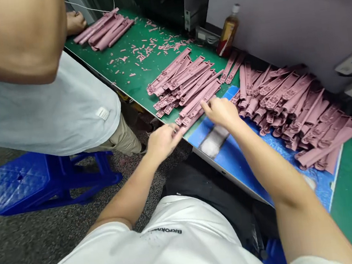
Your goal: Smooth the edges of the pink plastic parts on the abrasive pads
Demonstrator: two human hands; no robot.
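My left hand (163, 141) and my right hand (221, 110) are closed on opposite ends of a long pink plastic part (193, 119), at the near edge of the green bench. The left grips the near end and the right the far end. Right beside it lies a stack of similar pink plastic parts (185, 78), roughly side by side. On the other side of my right hand, a larger heap of these parts (286, 98) rests on a blue printed board (238, 154). Some fingertips are hidden behind the part.
A co-worker's hand (75, 22) is near another pink bundle (105, 30) at the far left. Small pink scraps (147, 48) litter the green bench (135, 83). A bottle (228, 30) stands by the wall. A blue stool (22, 179) stands on the floor at left.
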